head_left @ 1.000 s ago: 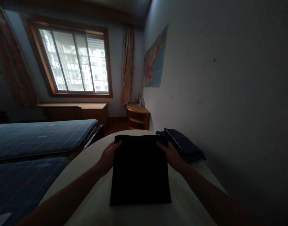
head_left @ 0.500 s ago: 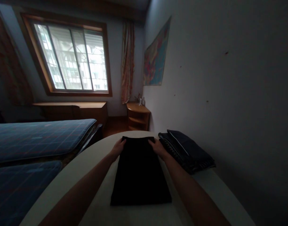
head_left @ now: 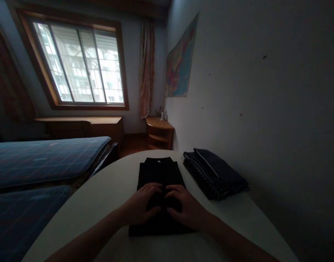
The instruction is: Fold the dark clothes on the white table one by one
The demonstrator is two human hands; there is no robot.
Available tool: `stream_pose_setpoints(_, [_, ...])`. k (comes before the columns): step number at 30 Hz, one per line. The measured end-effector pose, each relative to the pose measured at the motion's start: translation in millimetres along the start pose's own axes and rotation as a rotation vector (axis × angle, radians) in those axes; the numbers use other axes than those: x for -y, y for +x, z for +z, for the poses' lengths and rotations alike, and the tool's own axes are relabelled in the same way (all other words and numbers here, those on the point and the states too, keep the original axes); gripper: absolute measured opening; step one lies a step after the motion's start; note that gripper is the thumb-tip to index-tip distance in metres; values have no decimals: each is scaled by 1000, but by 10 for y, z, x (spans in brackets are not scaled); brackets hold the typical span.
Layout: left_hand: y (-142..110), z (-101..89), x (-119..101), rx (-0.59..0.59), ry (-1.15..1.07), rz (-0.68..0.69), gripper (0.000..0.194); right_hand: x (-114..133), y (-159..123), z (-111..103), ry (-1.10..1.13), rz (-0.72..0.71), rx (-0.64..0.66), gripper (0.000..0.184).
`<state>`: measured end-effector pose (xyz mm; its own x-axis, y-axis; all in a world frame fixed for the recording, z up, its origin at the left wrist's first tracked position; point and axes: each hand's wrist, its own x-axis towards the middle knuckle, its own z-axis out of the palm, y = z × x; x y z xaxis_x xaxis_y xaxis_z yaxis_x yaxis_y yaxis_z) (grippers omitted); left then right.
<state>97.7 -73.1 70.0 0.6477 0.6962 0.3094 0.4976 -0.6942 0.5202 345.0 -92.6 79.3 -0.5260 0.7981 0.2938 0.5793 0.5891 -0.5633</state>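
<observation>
A folded black shirt [head_left: 160, 173] lies on the pale round table [head_left: 109, 196] in front of me, its collar and a small light label at the far end. My left hand [head_left: 143, 202] rests over the left part of the shirt, fingers curved and thumb apart. Opposite it, my right hand [head_left: 185, 205] is over the right part in the same pose. The fingertips of both hands come close together near the shirt's middle and hide part of the cloth. Neither hand visibly grips anything.
A stack of folded dark clothes [head_left: 216, 174] sits on the table's right side, near the wall. To the left are blue plaid mattresses [head_left: 47, 160]. Beyond the table stand a small corner shelf [head_left: 159, 125] and a wooden desk [head_left: 107, 122] under the window.
Both hands have left the shirt's far corners and come back toward me over its middle. The collar and label now show at the far end. The dark stack stays put.
</observation>
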Motion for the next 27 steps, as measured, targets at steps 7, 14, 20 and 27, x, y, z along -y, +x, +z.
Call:
stream_pose_setpoints(7, [-369, 87, -337, 214, 431, 98, 32, 59, -515, 142, -314, -94, 118, 31])
stream_pose_setpoints(14, [-488, 216, -253, 181, 716, 290, 8, 66, -513, 187, -633, -207, 216, 16])
stream_pose_setpoints(20, [-682, 153, -559, 300, 465, 242, 7, 342, -796, 59, -416, -212, 363, 7])
stream_pose_setpoints(27, [-977, 302, -871, 397, 92, 215, 17, 393, -1111, 294, -353, -240, 553, 12])
